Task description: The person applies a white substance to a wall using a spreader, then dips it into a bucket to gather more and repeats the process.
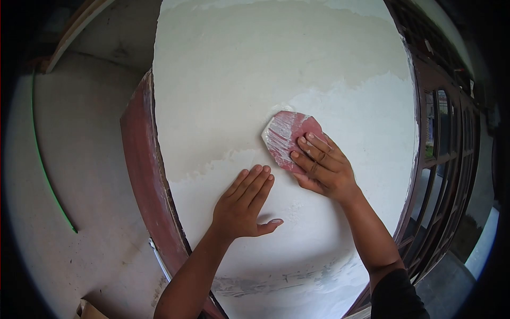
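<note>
A pale panel or wall surface (239,106) fills the middle of the view, greyer above and whiter below, with a ragged border between the two tones. My right hand (324,167) grips a flat reddish-pink scraper (289,133), its fingers pressed on the face and the thumb at the lower edge. White paste is smeared over the scraper's left part, and its left edge lies at the surface. Lower left of it, my left hand (245,202) rests on the white area with its fingers extended and thumb apart, holding nothing.
Dark red-brown wood (146,154) borders the left side. On the right stand dark framed glass panes (443,127). A thin green strip (45,175) hangs at far left, and a cardboard piece (90,311) shows at the bottom left.
</note>
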Demonstrator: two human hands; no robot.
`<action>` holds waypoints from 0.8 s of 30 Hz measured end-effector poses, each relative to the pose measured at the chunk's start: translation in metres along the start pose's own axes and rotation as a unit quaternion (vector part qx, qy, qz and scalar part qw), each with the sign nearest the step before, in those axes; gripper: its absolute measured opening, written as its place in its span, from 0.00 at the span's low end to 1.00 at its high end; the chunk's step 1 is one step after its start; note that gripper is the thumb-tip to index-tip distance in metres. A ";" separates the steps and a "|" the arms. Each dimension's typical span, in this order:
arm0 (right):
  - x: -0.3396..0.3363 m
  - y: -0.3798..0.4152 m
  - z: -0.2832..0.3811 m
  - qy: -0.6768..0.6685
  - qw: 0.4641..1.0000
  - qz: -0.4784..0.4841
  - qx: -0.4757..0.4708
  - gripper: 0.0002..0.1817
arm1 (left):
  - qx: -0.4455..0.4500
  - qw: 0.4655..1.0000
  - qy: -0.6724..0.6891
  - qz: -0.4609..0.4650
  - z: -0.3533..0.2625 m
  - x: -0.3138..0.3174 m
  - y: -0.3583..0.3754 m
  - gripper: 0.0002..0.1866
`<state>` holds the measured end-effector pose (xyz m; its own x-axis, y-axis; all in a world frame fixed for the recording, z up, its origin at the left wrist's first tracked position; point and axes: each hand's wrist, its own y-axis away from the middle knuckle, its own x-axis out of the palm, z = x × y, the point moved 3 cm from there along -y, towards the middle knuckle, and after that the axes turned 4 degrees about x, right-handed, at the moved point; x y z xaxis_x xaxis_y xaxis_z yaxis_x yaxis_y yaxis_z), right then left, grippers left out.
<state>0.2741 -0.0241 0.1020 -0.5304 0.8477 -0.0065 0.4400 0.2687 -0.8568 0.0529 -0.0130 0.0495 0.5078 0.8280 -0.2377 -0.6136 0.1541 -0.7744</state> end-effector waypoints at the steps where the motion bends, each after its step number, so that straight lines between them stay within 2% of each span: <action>1: 0.004 -0.013 0.004 -0.004 1.000 0.001 -0.018 0.23 | 0.001 1.000 0.001 0.000 0.001 0.001 0.000 0.40; 3: 0.009 -0.023 0.003 -0.018 0.999 -0.002 -0.034 0.21 | 0.007 1.000 -0.001 -0.001 0.002 0.002 0.002 0.43; 6: 0.009 -0.012 -0.004 -0.008 0.999 0.027 -0.041 0.19 | 0.004 1.000 -0.003 0.003 0.001 -0.001 0.001 0.40; 10: -0.007 0.022 -0.015 -0.017 0.999 0.015 -0.047 0.20 | -0.004 1.000 0.004 -0.003 0.001 -0.001 0.000 0.40; 15: 0.002 -0.019 -0.007 -0.026 0.999 -0.007 -0.022 0.20 | 0.005 1.000 -0.001 -0.003 0.001 0.000 0.000 0.40; 17: 0.008 -0.030 -0.002 -0.030 0.997 0.026 -0.062 0.20 | 0.009 1.000 0.003 -0.002 0.002 0.001 0.001 0.42; 19: 0.008 -0.020 -0.006 -0.021 0.996 0.035 -0.074 0.19 | 0.014 1.000 0.003 -0.001 0.002 0.000 0.002 0.43; 21: -0.002 -0.002 -0.013 -0.007 0.997 0.044 -0.067 0.19 | 0.002 1.000 0.005 0.002 0.001 -0.001 0.000 0.40; 24: -0.016 0.014 -0.020 -0.008 0.999 0.025 -0.046 0.21 | 0.001 1.000 0.005 -0.001 0.001 -0.001 0.000 0.40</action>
<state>0.3039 -0.0247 0.1003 -0.5172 0.8541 -0.0558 0.5307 0.2689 -0.8038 0.0520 -0.0130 0.0498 0.5152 0.8219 -0.2431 -0.6147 0.1567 -0.7731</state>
